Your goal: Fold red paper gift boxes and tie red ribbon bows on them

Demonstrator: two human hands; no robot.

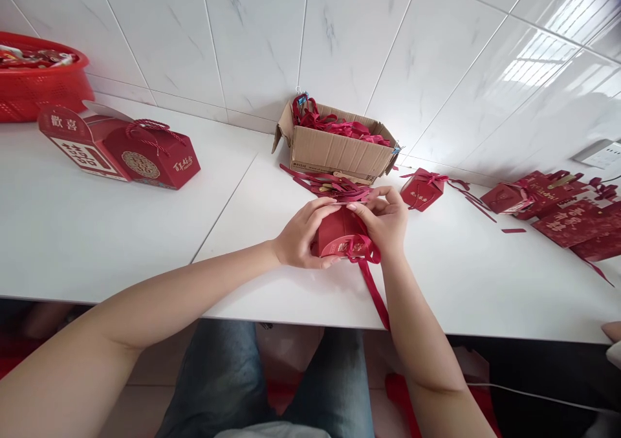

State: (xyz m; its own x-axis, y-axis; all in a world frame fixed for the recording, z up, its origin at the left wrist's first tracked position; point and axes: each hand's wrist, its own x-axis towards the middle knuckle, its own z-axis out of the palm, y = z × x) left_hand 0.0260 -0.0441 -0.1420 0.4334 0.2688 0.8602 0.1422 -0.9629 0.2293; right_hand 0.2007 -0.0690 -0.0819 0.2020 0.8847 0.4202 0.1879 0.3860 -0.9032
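Note:
A small red gift box (332,231) with gold lettering rests on the white table between my hands. My left hand (305,234) is wrapped round its left side, thumb low and fingers on the top edge. The fingers of my right hand (385,221) are bent at the box's upper right edge, thumb and fingertips against it. A red ribbon (374,290) with a bow at the box's front trails down over the table's edge. Just behind the box lies a pile of loose dark red ribbons (326,184).
Behind stands a cardboard box (334,152) full of ribbons. Larger red boxes (160,156) and a red basket (39,92) are at the left. A small tied box (423,191) and red bags (565,215) stand right. Part of a person's hand (612,331) shows at the right edge.

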